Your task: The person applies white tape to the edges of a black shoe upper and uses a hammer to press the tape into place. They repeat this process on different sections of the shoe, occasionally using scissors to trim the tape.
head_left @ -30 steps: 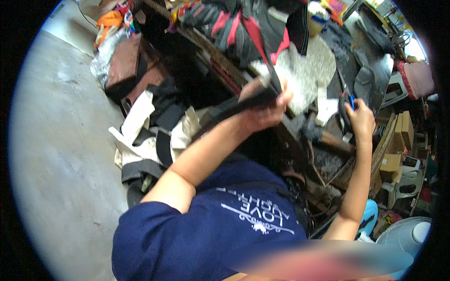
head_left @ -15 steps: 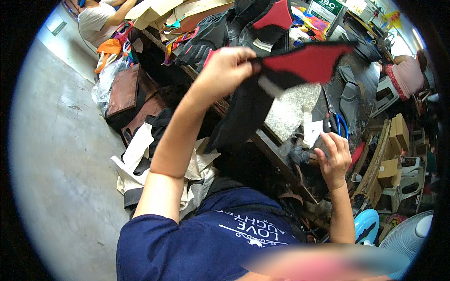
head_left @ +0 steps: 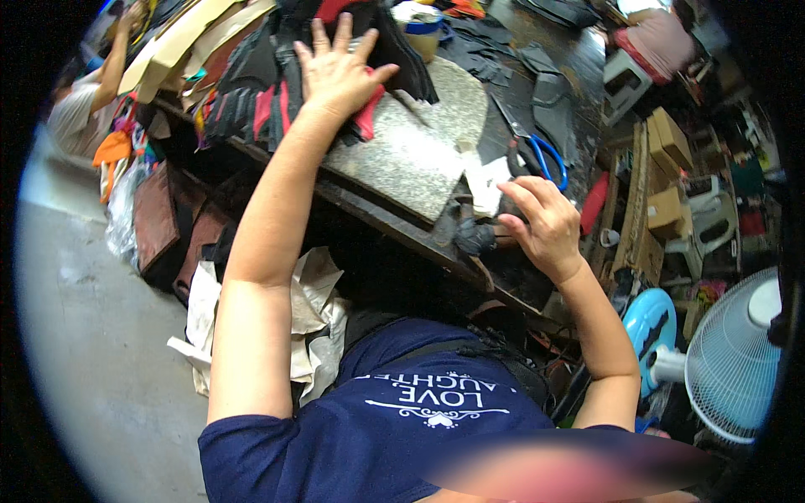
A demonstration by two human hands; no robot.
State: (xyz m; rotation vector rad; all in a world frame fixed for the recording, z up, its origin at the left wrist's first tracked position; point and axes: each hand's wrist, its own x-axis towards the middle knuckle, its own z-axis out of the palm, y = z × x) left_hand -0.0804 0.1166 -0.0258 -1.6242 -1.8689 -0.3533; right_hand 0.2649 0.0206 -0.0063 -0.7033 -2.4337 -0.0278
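Note:
My left hand (head_left: pixel 342 80) lies with fingers spread on a pile of black and red cut pieces (head_left: pixel 264 109) at the table's far left. Close under its palm, a red patch (head_left: pixel 366 116) of one piece shows; the rest of that piece is partly covered by the hand. Above the near table edge, my right hand (head_left: pixel 545 225) is loosely curled, thumb and fingers apart, with nothing visible in it. Just beyond it are blue-handled scissors (head_left: pixel 549 159) and a white scrap (head_left: pixel 486 186). Between the hands lies a speckled stone slab (head_left: pixel 402 155).
Dark cut pieces (head_left: pixel 549 101) lie across the far table, near a tub (head_left: pixel 419 33). A fan (head_left: pixel 734 360) and blue round seat (head_left: pixel 650 335) stand at right. Pale cloth (head_left: pixel 314 310) hangs at my left. Other people are at far left (head_left: pixel 80 113) and far right (head_left: pixel 658 46).
My left hand has brought the black-and-red piece down from the air onto the pile and opened its fingers. My right hand stays near the scissors. The whole view has shifted.

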